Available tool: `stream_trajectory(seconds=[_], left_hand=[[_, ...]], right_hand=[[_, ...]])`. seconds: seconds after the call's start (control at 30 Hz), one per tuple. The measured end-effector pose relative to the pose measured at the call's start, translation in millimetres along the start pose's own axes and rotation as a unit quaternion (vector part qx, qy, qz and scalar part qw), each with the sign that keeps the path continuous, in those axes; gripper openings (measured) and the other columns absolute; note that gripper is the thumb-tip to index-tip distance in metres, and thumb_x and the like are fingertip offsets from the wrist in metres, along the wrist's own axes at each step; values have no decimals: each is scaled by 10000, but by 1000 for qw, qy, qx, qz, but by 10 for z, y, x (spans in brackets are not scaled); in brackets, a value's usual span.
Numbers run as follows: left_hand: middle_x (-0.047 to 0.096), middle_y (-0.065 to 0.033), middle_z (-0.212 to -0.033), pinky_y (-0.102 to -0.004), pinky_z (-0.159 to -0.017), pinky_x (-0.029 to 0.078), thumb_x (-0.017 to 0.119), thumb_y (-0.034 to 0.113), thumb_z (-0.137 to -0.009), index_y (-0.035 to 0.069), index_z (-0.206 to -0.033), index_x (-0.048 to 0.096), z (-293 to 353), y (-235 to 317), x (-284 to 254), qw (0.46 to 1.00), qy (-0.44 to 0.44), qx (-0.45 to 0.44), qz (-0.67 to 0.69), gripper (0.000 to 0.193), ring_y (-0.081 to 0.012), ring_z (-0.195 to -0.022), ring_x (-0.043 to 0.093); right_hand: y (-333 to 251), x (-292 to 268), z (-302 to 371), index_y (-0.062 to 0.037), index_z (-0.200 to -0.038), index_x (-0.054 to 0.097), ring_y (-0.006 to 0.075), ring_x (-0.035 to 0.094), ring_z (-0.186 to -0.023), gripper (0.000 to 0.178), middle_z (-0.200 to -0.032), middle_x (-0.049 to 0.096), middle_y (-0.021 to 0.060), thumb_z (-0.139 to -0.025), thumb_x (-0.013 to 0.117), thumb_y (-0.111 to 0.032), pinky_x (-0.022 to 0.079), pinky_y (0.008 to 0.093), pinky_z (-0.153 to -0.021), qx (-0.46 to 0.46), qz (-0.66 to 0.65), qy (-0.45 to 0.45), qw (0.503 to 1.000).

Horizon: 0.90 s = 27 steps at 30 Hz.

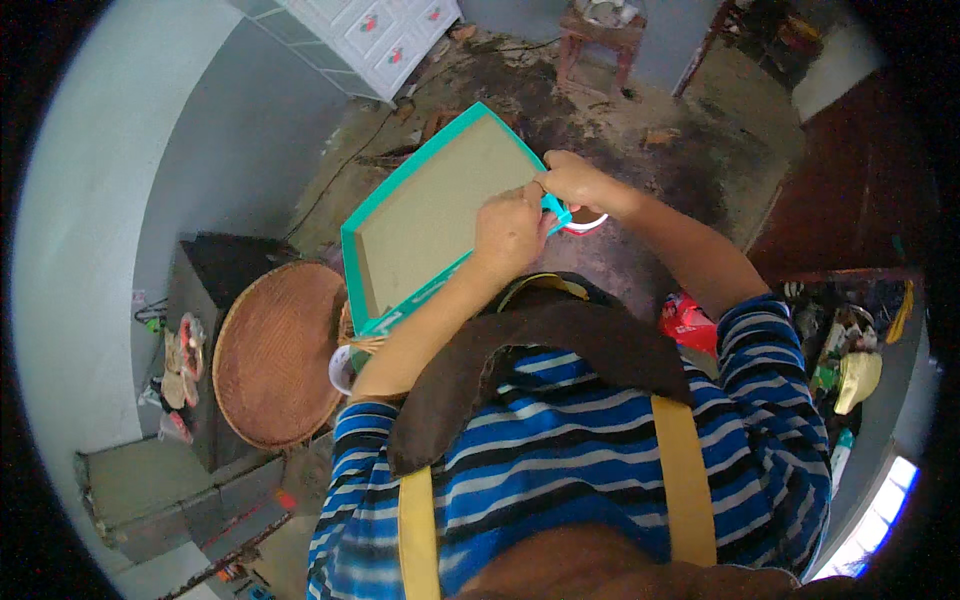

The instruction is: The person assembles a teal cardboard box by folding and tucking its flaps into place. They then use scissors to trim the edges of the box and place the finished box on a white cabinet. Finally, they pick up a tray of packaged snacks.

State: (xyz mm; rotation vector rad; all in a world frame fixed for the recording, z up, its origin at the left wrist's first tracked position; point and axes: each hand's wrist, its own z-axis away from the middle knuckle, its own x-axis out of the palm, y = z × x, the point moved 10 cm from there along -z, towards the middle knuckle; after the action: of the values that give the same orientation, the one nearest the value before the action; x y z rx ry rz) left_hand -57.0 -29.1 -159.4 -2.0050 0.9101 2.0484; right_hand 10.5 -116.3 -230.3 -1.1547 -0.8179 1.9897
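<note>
A shallow cardboard box (425, 215) with teal sides and a plain brown inside is held tilted in front of me. My left hand (510, 232) reaches over its near right side, fingers bent at the corner. There my right hand (580, 182) has its fingers closed on the same corner, touching my left fingers. A teal flap (556, 210) sticks out just under the two hands. The exact grip of the fingertips is partly hidden. Below the hands shows part of a round container (590, 224) with a white rim and red side.
A round woven tray (280, 355) leans at the left against a dark cabinet (200, 400). Ahead stand a white drawer unit (385, 45) and a small wooden stool (598, 45). A red bag (688, 322) lies near my right elbow. Cluttered shelving (850, 370) is at the right.
</note>
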Motion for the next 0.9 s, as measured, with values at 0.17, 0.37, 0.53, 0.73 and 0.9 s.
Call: stream_trajectory(seconds=[0.17, 0.37, 0.53, 0.73, 0.9], left_hand=[[639, -192, -852, -400, -700, 492, 682, 182, -799, 30, -946, 584, -5, 19, 202, 991, -29, 3, 128, 233, -304, -806, 644], [665, -73, -923, -302, -771, 473, 654, 119, -862, 42, -1108, 618, 201, -131, -156, 876, -193, 47, 439, 259, -116, -858, 590], [635, -87, -862, -325, -733, 463, 671, 188, -858, 55, -990, 611, 278, 398, -947, 864, -211, 238, 390, 197, -191, -803, 602], [591, -105, -764, -353, -662, 446, 661, 213, -869, 53, -910, 580, 594, 632, -1187, 856, -253, 260, 370, 185, -240, -733, 590], [599, -181, -878, -434, -680, 454, 617, 231, -879, 84, -1015, 580, 964, 546, -937, 888, -253, 189, 334, 204, -390, -832, 581]], right_hand=[[135, 11, 265, 94, -830, 589, 200, 556, -461, 466, -687, 591, 156, -749, 671, -357, 399, 319, -376, 30, -3, -105, 994], [-981, -725, 1114, -10, -912, 593, 226, 615, -763, 403, -770, 612, 96, -757, 697, -367, 480, 357, -697, -388, 65, 84, 916], [-1544, -355, 1618, -22, -886, 601, 286, 590, -826, 372, -822, 603, 137, -725, 720, -337, 452, 390, -751, -437, 190, -95, 874], [-1633, -111, 2054, -47, -920, 619, 343, 621, -778, 252, -807, 606, 194, -838, 644, -284, 474, 404, -680, -366, 149, -172, 902], [-1302, 291, 2084, -40, -890, 595, 342, 595, -793, 262, -809, 585, 186, -858, 623, -299, 449, 429, -679, -353, 60, -216, 908]])
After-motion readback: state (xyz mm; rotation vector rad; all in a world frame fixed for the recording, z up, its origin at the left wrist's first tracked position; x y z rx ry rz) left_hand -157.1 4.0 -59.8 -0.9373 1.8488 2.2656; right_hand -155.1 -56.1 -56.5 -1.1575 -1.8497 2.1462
